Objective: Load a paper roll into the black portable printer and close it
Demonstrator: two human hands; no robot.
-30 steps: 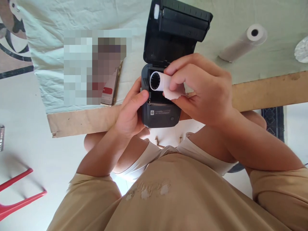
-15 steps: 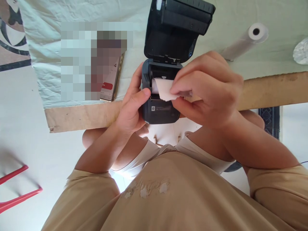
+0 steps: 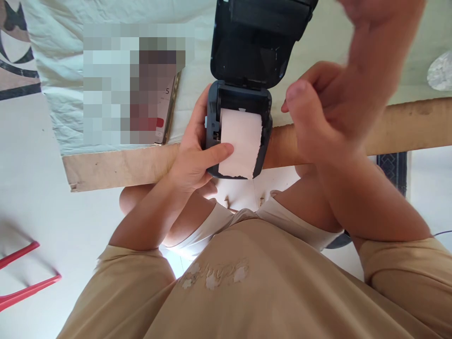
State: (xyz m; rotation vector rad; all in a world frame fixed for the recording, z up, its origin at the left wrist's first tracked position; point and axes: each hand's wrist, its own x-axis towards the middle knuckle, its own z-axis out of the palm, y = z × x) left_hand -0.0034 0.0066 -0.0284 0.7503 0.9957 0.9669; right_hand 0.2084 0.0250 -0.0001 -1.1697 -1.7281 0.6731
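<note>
The left hand point(image 3: 192, 162) has its grip closed around the left side of a small black printer point(image 3: 240, 94), with the thumb point(image 3: 219, 153) laid flat across the lower left part of the paper strip point(image 3: 241, 143) that comes out of the open paper bay; the thumb appears to pin the strip against the printer's front so that it lies flat and does not curl back. The right hand point(image 3: 328, 113) holds nothing: its grip is loosely open, fingers half curled and thumb up, lifted clear at about three o'clock from the printer and near it but not touching. In the head view, the only one, the printer sits at the near edge of the bench point(image 3: 116, 167), partly overhanging toward the person's lap, which looks like a way of keeping it within easy reach of both hands. Its lid point(image 3: 252, 42) stands swung up at twelve o'clock, leaving the bay open, and the strip hangs down toward six o'clock with a torn lower edge, directly under the left thumb. At nine o'clock from the printer a phone point(image 3: 168, 113) lies on the pale cloth point(image 3: 106, 14) covering the bench, beside a blurred-out patch. A red frame point(image 3: 24, 282) shows on the floor at lower left.
</note>
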